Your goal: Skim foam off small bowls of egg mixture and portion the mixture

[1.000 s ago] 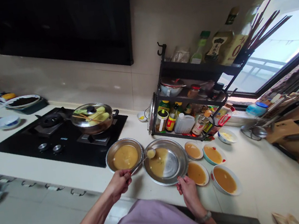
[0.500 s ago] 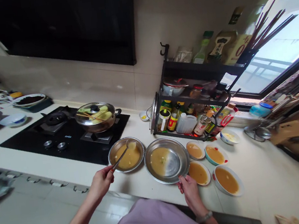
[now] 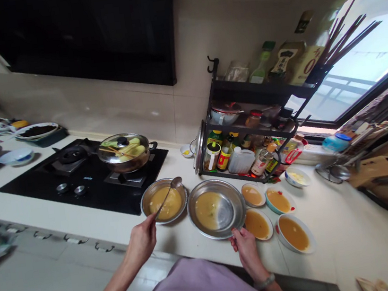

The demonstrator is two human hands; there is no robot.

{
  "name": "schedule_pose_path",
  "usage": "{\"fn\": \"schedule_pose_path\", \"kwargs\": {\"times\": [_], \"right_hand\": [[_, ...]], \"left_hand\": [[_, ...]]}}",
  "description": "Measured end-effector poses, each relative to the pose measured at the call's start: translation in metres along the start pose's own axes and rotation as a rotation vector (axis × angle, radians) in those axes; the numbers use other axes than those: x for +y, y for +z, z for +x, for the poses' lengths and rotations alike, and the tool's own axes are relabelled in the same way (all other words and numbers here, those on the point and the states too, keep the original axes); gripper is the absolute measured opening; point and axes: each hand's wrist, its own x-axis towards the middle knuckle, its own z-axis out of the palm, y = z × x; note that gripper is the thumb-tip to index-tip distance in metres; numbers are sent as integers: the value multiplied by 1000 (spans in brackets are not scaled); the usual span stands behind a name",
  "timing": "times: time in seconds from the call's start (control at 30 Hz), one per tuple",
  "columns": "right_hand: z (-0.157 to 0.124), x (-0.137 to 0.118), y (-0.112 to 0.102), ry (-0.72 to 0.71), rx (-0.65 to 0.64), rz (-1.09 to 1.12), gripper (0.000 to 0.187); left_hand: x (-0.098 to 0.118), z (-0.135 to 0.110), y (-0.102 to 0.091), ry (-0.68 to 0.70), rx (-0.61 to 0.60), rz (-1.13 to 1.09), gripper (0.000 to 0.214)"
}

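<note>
My left hand is closed round the handle of a metal ladle. The ladle's head is over the far right rim of a steel basin, which holds yellowish liquid with small pale bits. Thumb and fingers of my right hand pinch the near right rim of a second steel basin. This basin looks tilted: its yellowish liquid gathers at the left and bare metal shows at the right. Beside my right hand stands a white bowl of brownish-orange liquid.
More filled bowls stand at the right. A lidded pan sits on the black hob, at the left. Behind the basins rises a black rack with bottles and jars. A small bowl lies near the wall.
My left hand has moved right, and the ladle's head has gone from the liquid area up to the basin's far right rim. My right hand keeps its hold on the other basin.
</note>
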Motion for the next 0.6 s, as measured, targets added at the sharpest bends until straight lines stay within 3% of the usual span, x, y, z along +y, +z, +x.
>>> {"fn": "schedule_pose_path", "kwargs": {"times": [0.2, 0.47, 0.53, 0.6], "right_hand": [[-1, 1, 1, -11, 4, -4, 30], [1, 4, 0, -24, 0, -8, 29], [1, 4, 0, -25, -4, -8, 29], [0, 3, 0, -28, -2, -13, 29]], "left_hand": [[28, 0, 19, 40, -146, -190, 26], [37, 9, 48, 179, -264, -163, 25], [38, 11, 51, 137, -280, -174, 22], [38, 14, 54, 10, -323, -246, 18]]}}
